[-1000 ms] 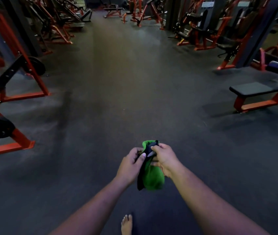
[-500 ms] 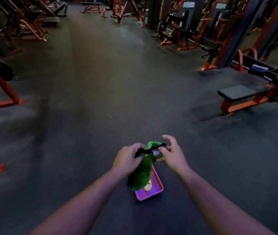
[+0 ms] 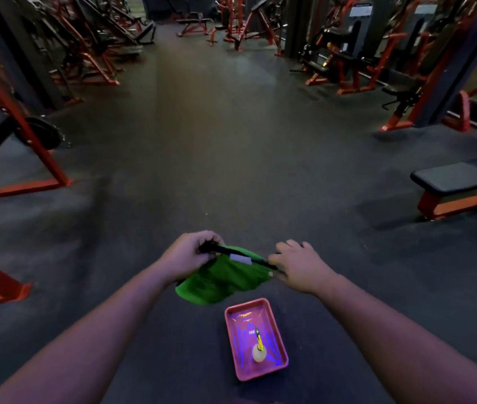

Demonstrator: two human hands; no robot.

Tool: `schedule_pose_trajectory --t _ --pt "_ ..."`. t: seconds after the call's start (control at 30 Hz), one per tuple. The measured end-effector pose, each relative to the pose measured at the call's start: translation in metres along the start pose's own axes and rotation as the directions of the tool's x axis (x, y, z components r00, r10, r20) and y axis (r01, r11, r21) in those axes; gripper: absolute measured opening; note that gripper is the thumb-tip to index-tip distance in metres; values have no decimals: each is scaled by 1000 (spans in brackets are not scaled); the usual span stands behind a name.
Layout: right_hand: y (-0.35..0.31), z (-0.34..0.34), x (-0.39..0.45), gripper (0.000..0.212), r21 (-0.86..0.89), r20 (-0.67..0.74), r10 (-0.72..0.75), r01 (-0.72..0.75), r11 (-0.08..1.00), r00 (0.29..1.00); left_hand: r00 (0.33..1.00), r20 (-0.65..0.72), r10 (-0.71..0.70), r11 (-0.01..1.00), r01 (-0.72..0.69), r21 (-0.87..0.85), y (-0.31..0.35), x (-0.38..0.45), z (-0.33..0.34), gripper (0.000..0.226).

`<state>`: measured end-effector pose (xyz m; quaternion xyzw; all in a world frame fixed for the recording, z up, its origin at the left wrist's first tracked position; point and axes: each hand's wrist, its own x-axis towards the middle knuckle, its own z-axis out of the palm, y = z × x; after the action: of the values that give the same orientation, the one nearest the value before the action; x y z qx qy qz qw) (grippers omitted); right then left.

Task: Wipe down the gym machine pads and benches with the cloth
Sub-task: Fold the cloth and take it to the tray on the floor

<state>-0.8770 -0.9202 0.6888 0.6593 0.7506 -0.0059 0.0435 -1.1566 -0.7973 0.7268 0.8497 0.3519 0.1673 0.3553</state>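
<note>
A green cloth (image 3: 219, 279) with a black edge and a small white label hangs stretched between my two hands above the dark gym floor. My left hand (image 3: 189, 255) grips the cloth's left corner. My right hand (image 3: 298, 266) pinches the right end of the black edge. A flat bench with a black pad (image 3: 461, 176) on an orange frame stands on the floor to the right, well away from both hands.
A pink tray (image 3: 278, 333) lies on the floor just below the cloth, holding a small bottle (image 3: 259, 349) with a yellow nozzle. Orange-framed machines (image 3: 27, 147) line the left side and more machines (image 3: 345, 62) the right. A wide floor aisle (image 3: 214, 135) runs ahead.
My hands have drawn apart, spreading the bunched cloth wide. The view has tilted down, so the pink tray shows fully below the cloth.
</note>
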Motion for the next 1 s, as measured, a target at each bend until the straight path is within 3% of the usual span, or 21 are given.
schedule_pose_trajectory --t 0.07,0.13,0.17,0.23,0.3,0.37,0.43,0.5,0.6,0.67,0.73,0.8,0.87,0.93,1.0 --pt "19 -5 7 21 185 -199 -124 161 969 972 998 -57 -38 998 41 48 -7 6 -3 29" --pt "30 -15 13 14 412 -358 -228 373 831 905 990 -116 -83 993 92 79 -11 15 -5 31" --pt "32 -23 17 15 491 -365 -265 426 760 893 987 -126 -99 989 112 94 -12 19 -6 32" --pt "31 -41 26 17 534 -268 -298 399 746 916 984 -131 -121 983 138 124 -13 29 -7 38" --pt "35 -56 37 16 360 -155 -284 322 876 946 985 -122 -119 978 137 156 -12 39 -9 42" --pt "44 -71 48 20 100 -172 -269 288 952 948 986 -120 -118 978 136 156 -11 50 -17 41" --pt "51 -84 58 24 -43 -283 -256 255 966 924 988 -113 -105 987 117 107 -14 60 -28 35" --pt "55 -96 65 26 -6 -370 -213 226 974 905 991 -110 -72 997 76 29 -19 68 -41 22" --pt "56 -116 79 25 338 -381 -6 146 930 924 993 -112 -38 965 7 -262 -20 80 -61 7" --pt "53 -129 92 25 552 -396 150 103 828 906 985 -170 -40 870 -49 -490 -15 90 -73 9" --pt "47 -143 106 26 720 -393 287 98 687 874 967 -227 -111 688 -90 -720 -3 100 -82 13" --pt "35 -162 125 25 835 -399 390 153 528 830 968 -220 -120 559 -117 -821 -4 107 -89 21" --pt "22 -185 144 23 916 -394 485 288 280 781 988 -134 -74 609 -62 -791 -12 113 -85 41" --pt "15 -196 163 30 934 -286 590 357 -5 755 998 -33 -56 652 12 -758 -19 119 -76 43" --pt "16 -183 172 64 933 -71 556 253 -258 828 994 -34 -101 631 38 -775 -22 127 -70 34"
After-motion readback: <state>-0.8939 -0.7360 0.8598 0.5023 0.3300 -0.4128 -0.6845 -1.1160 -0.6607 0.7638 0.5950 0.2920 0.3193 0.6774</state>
